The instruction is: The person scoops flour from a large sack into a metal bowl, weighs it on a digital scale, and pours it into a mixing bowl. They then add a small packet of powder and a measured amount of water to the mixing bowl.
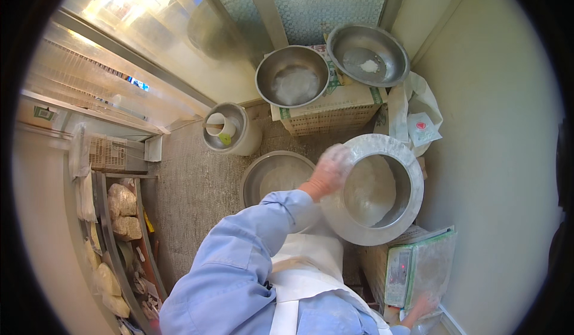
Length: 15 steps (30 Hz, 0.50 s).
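My left hand (333, 166), dusted white, is at the left side of a wide-rimmed metal vessel (412, 176). Its fingers look curled over the rim, though they are slightly blurred. Pale powder (371, 194) lies inside the vessel. At the lower right, my right hand (422, 306) is beside a plastic-covered digital scale (399, 275) and some clear plastic; blur hides how its fingers are held. A large metal basin (246, 182) with pale contents stands on the floor, partly behind my left forearm.
Two metal bowls (258, 83) (405, 72) sit on a crate (335, 120) at the back. A white bucket (248, 144) holds a metal bowl with a white cup (214, 123). A shelf (112, 245) with bagged goods runs along the left; a wall (496, 155) bounds the right.
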Motion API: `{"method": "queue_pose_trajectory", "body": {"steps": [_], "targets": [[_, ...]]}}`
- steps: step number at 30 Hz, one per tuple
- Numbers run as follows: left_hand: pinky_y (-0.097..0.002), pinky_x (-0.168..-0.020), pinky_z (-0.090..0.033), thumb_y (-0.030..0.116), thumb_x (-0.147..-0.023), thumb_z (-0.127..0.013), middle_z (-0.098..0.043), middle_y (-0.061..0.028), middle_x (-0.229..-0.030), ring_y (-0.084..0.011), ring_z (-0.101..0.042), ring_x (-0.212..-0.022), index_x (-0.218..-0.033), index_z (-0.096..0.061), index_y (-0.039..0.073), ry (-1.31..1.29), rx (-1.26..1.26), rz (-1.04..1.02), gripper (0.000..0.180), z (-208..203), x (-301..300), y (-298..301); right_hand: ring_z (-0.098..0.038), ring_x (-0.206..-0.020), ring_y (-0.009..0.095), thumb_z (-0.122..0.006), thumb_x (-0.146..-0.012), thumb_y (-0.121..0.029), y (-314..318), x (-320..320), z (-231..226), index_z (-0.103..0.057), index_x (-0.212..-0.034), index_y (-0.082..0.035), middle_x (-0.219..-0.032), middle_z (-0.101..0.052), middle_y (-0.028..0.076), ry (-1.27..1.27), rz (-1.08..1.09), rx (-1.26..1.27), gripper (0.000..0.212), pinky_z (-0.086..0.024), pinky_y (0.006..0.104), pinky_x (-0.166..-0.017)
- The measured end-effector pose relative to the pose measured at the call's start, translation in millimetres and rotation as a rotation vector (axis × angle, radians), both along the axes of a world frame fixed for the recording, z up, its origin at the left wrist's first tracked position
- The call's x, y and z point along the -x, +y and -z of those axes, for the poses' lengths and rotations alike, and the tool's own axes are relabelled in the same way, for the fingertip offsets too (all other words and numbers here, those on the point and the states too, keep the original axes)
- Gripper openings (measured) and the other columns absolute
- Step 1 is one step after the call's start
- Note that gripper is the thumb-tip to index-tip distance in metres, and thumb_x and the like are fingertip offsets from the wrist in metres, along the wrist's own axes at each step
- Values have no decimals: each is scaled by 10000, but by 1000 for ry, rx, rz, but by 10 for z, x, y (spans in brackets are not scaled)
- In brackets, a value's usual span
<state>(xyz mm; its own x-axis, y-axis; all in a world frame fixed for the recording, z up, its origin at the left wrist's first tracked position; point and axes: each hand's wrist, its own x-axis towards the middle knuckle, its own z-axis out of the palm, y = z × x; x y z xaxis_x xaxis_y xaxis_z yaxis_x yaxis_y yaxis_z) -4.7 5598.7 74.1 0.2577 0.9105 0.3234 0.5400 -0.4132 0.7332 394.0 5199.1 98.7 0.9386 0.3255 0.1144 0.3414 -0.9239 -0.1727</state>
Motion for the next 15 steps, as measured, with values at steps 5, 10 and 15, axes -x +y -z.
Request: {"method": "queue_pose_trajectory", "body": {"steps": [5, 10, 15], "targets": [[-381, -844, -426, 248, -846, -492, -584, -217, -980, -344, -554, -923, -1073, -523, -31, -75, 254, -563, 361, 644, 712, 691, -455, -1070, 388, -577, -793, -304, -667, -92, 210, -480, -1146, 78, -1135, -502, 252, -198, 172, 400, 529, -344, 438, -936], [-304, -542, -451, 253, -855, -495, -515, -48, -688, -156, -500, -609, -873, -516, 52, -898, 903, -393, 203, 1549, 1383, 1433, -449, -1076, 390, -576, -791, -303, -729, 12, 227, -477, -1155, 70, -1146, -496, 251, -93, 170, 495, 530, -339, 441, -941], [-327, -606, -487, 174, -842, -543, -504, -73, -881, -190, -517, -747, -966, -498, 29, -1008, 751, -545, 196, 1797, 1334, 1782, -443, -1082, 392, -576, -790, -301, -660, 69, 157, -474, -1164, 62, -1157, -489, 251, -48, 148, 522, 531, -335, 445, -947]]}}
